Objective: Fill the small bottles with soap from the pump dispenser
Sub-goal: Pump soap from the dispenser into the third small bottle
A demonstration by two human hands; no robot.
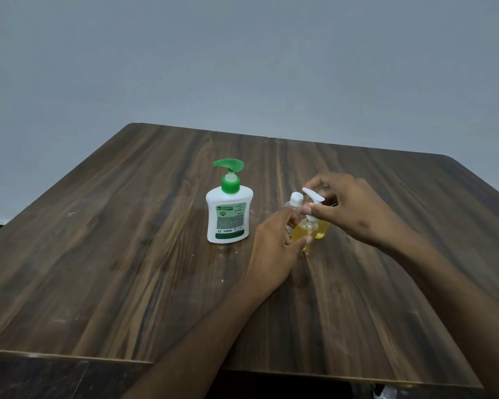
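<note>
Table [127, 254]: dark wood-grain top; both forearms reach over its near edge and both hands work near its middle.
Pump dispenser [229, 207]: white body, green pump head, upright and untouched, just beyond and to the outer side of the left hand, well apart from the right hand.
Right hand [355, 208]: curled, fingertips and thumb pinching the white pump top [314, 197] from above, at its collar as far as I can tell.
Left hand [274, 249]: thumb and fingers wrapped round the lower body of the yellow-filled small bottle [311, 230], steadying it directly beneath the right hand.
Second small bottle [295, 201]: clear with a white cap, just past the left fingertips, close behind the held bottle; whether they touch cannot be told.
Step in hand: judged to be turning the pump top on the held bottle; tightening or loosening cannot be told.
Doing it well: the left hand should hold firm and keep the bottle vertical so nothing spills; the right should twist at the collar, not the nozzle.
Risk: an elbow or knuckle could tip the capped bottle behind.
</note>
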